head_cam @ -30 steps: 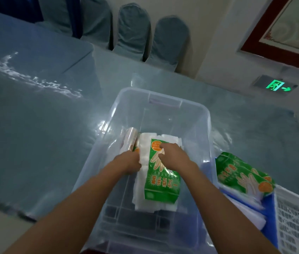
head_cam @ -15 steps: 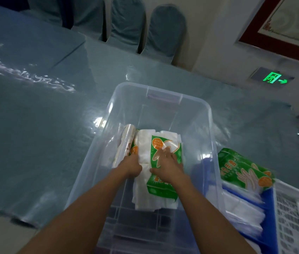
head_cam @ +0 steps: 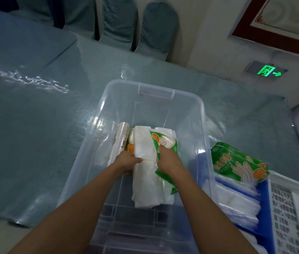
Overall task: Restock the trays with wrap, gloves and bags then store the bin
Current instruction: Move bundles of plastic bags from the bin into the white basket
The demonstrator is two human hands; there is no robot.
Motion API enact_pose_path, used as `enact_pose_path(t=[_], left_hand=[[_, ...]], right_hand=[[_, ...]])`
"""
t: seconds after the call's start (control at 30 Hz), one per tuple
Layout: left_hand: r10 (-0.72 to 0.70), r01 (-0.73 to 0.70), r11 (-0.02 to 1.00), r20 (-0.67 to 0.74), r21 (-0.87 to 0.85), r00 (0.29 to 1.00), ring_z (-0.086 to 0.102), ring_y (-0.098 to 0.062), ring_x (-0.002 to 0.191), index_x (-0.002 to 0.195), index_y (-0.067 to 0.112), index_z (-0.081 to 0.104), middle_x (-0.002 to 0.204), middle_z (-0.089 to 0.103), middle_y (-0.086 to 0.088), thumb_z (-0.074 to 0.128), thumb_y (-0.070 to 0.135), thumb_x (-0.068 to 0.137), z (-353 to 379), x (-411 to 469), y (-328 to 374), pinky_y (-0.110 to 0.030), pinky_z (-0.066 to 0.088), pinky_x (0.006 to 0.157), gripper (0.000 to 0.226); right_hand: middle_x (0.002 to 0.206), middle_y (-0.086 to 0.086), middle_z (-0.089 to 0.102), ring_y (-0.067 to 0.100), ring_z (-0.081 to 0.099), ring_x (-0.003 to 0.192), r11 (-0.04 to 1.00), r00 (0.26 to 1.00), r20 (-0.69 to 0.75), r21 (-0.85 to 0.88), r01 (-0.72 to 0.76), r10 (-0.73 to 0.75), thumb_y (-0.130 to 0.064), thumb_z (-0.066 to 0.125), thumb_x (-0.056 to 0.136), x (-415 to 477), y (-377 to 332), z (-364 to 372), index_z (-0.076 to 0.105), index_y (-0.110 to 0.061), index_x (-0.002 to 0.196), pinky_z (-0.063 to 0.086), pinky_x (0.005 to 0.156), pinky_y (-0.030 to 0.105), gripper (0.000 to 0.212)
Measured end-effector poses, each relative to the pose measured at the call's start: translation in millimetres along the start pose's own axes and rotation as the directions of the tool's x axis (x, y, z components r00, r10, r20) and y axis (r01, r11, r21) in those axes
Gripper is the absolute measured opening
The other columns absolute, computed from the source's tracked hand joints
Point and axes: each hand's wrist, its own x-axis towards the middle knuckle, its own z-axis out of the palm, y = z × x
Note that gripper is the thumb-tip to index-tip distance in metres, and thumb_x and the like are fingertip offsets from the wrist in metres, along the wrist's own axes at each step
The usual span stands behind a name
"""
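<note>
Head view: in bin (head_cam: 205, 125), left hand (head_cam: 126, 161) clutching bags (head_cam: 145, 182), right hand (head_cam: 167, 160) clutching glove pack (head_cam: 166, 141)

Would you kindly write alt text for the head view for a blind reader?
Inside a clear bin on a blue-grey table, the left hand grips a stack of white bags and the right hand grips a green glove pack atop it. A wrap roll lies beside them.

Green exit sign (head_cam: 266, 70) arrow, glove packet (head_cam: 236, 163) 手套
</note>
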Motion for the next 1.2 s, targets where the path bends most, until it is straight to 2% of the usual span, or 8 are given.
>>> enact_pose_path(t=[0.23, 0.33, 0.43, 0.6, 0.8, 1.0, 1.13, 1.2], left_hand=[[0.042, -0.039, 0.997, 0.061, -0.059, 0.997, 0.064, -0.024, 0.092, 0.119, 0.009, 0.056, 0.111, 0.064, -0.007, 0.078, 0.023, 0.083, 15, -10, 10, -0.033, 0.055, 0.054, 0.044], [0.063, -0.062, 0.998, 0.031, -0.029, 0.998, 0.063, -0.03, 0.104, 0.122, 0.008, 0.055, 0.116, 0.064, -0.008, 0.079, 0.02, 0.079, 16, -10, 12, -0.039, 0.058, 0.065, 0.051], [0.109, -0.112, 0.993, -0.063, -0.038, 0.992, 0.068, -0.034, 0.098, 0.104, 0.005, 0.065, 0.103, 0.071, -0.014, 0.075, 0.022, 0.057, 4, -1, 19, -0.049, 0.059, 0.083, 0.051], [0.207, -0.179, 0.974, -0.23, 0.138, 0.951, 0.063, -0.031, 0.099, 0.113, 0.008, 0.061, 0.108, 0.065, -0.011, 0.073, 0.017, 0.074, -23, -22, 50, -0.033, 0.051, 0.081, 0.042], [0.367, -0.283, 0.909, -0.267, 0.306, 0.891, 0.061, -0.034, 0.103, 0.116, 0.016, 0.058, 0.114, 0.064, -0.014, 0.066, 0.013, 0.08, -40, -33, 64, -0.039, 0.053, 0.088, 0.037], [0.453, -0.371, 0.876, -0.262, 0.307, 0.852, 0.062, -0.03, 0.095, 0.113, 0.016, 0.06, 0.109, 0.066, -0.011, 0.069, 0.015, 0.08, -51, -43, 77, -0.034, 0.051, 0.078, 0.034], [0.476, -0.402, 0.866, -0.244, 0.297, 0.845, 0.06, -0.026, 0.092, 0.115, 0.016, 0.06, 0.105, 0.064, -0.007, 0.069, 0.016, 0.082, -54, -46, 82, -0.029, 0.042, 0.074, 0.034], [0.475, -0.405, 0.868, -0.24, 0.288, 0.847, 0.059, -0.025, 0.091, 0.117, 0.017, 0.06, 0.106, 0.063, -0.007, 0.069, 0.017, 0.083, -53, -46, 81, -0.029, 0.041, 0.073, 0.035]], right_hand=[[0.12, 0.015, 0.058, 0.032, 0.057, 0.104, 0.999, 0.998, -0.058, 0.052, -0.004, 0.007, -0.009, 0.047, 0.093, -7, 3, -9, 0.049, -0.013, 0.126, 0.048, 0.089, 0.036, 0.034], [0.118, 0.016, 0.058, 0.032, 0.056, 0.099, 0.998, 0.997, -0.075, 0.058, -0.005, 0.009, -0.008, 0.047, 0.092, -11, 4, -12, 0.051, -0.012, 0.124, 0.042, 0.081, 0.031, 0.032], [0.116, 0.018, 0.058, 0.035, 0.058, 0.102, 0.998, 0.995, -0.093, 0.056, -0.016, 0.021, -0.004, 0.047, 0.092, -13, 5, -16, 0.051, -0.009, 0.125, 0.042, 0.079, 0.031, 0.034], [0.119, 0.016, 0.059, 0.034, 0.059, 0.105, 0.999, 0.998, -0.063, 0.051, -0.009, 0.012, -0.008, 0.054, 0.091, -19, 3, -13, 0.052, -0.011, 0.126, 0.046, 0.082, 0.032, 0.035], [0.123, 0.018, 0.06, 0.035, 0.059, 0.111, 0.999, 0.999, 0.012, -0.001, 0.051, -0.051, -0.009, 0.052, 0.094, -36, -6, 12, 0.055, -0.008, 0.125, 0.047, 0.089, 0.034, 0.031], [0.127, 0.015, 0.062, 0.034, 0.06, 0.113, 0.991, 0.988, 0.084, -0.024, 0.129, -0.127, -0.018, 0.06, 0.091, -39, -24, 32, 0.056, -0.015, 0.13, 0.051, 0.095, 0.039, 0.039], [0.144, 0.005, 0.055, 0.024, 0.053, 0.13, 0.968, 0.939, 0.284, 0.209, 0.139, -0.196, -0.027, 0.066, 0.092, -39, -33, 38, 0.047, -0.015, 0.146, 0.043, 0.105, 0.031, 0.059], [0.143, 0.005, 0.056, 0.022, 0.052, 0.131, 0.958, 0.946, 0.277, 0.27, 0.093, -0.17, -0.025, 0.064, 0.094, -36, -27, 33, 0.051, -0.011, 0.143, 0.041, 0.104, 0.027, 0.052]])
